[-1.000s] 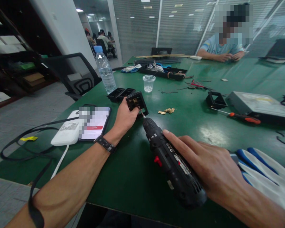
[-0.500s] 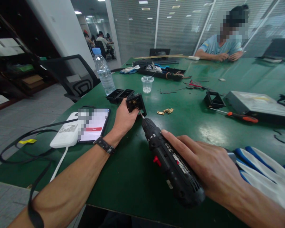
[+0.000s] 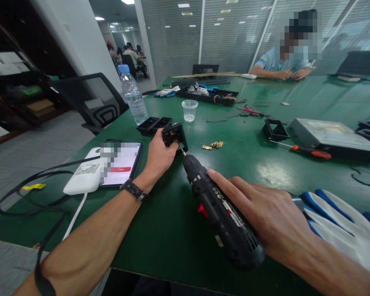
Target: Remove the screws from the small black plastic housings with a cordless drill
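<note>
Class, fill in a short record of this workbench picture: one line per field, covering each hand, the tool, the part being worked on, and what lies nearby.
Left hand: grips a black frame, tilted on the green table
Right hand: wraps a black power drill
Drill bit: tip inside the frame
Near the frame: brass bits, plastic cup, water bottle
Left side: phone
Right side: screwdriver, striped gloves

Black cordless drill (image 3: 223, 218) with its bit in a small black plastic frame (image 3: 174, 136) on a green table.

The drill lies nearly level, pointing away and to the left, with a red switch on its side and white lettering along the body. Its thin metal bit meets the open, boxlike frame, which stands tilted on edge with brass-coloured metal inside.
</note>
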Demonstrator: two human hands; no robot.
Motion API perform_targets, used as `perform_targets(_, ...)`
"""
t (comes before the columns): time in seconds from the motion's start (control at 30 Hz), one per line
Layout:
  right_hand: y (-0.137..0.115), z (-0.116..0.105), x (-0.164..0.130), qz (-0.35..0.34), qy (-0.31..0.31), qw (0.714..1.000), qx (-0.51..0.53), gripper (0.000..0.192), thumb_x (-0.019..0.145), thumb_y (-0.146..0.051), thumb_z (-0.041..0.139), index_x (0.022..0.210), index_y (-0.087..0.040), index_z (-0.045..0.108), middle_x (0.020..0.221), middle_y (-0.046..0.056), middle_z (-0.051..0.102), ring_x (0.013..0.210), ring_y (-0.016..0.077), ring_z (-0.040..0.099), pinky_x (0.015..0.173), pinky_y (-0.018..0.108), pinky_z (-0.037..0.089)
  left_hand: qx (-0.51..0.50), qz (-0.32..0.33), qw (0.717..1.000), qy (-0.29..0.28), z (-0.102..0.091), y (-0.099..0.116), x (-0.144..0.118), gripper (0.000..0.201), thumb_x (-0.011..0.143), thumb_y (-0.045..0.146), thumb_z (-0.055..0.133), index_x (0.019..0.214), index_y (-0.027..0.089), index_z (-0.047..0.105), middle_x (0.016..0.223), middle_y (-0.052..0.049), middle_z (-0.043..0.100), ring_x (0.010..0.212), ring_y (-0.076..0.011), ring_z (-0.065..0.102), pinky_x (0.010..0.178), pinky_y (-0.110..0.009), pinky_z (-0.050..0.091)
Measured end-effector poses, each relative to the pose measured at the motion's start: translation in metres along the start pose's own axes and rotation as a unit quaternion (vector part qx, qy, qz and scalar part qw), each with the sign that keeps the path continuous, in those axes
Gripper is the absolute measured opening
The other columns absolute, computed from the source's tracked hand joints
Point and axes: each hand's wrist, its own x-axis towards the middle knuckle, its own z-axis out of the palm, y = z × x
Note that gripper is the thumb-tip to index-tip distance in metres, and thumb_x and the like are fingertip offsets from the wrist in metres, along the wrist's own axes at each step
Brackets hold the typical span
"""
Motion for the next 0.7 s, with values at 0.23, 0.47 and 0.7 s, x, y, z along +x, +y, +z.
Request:
perform_targets(0.23,-0.0003,0.0011,0.0008,0.001,0.001,1.000,-0.001,0.093,0.078,-0.015,0.061,0.157,-0.025,0.013,0.094,0.001,0.064,0.063,0.0197,0.062,0.054,0.032,0.040,-0.018,-0.002,1.000,-0.008,0.0000,0.0038,-0.0003,0.031,0.076,0.020,0.067,0.106,0.021,0.060,0.100,-0.005,0.069,0.093,-0.0203,0.067,0.087,-0.037,0.055)
perform_targets(0.47,-0.0001,0.0002,0.0004,0.002,0.001,1.000,0.005,0.095,0.077,-0.015,0.063,0.157,-0.025,0.011,0.093,0.001,0.064,0.063,0.0212,0.062,0.054,0.034,0.042,-0.003,0.010,1.000,-0.001,-0.0002,0.0040,-0.0003,0.034,0.077,0.020,0.066,0.110,0.021,0.059,0.103,-0.006,0.069,0.095,-0.0204,0.067,0.088,-0.037,0.055)
perform_targets(0.7,-0.0003,-0.0006,-0.0009,0.002,-0.002,1.000,-0.001,0.096,0.077,-0.016,0.064,0.157,-0.025,0.011,0.095,0.001,0.064,0.063,0.0210,0.062,0.054,0.034,0.041,0.009,0.015,1.000,0.001,0.0000,0.0048,0.0000,0.032,0.077,0.019,0.065,0.109,0.020,0.059,0.101,-0.005,0.069,0.093,-0.0196,0.067,0.087,-0.036,0.055)
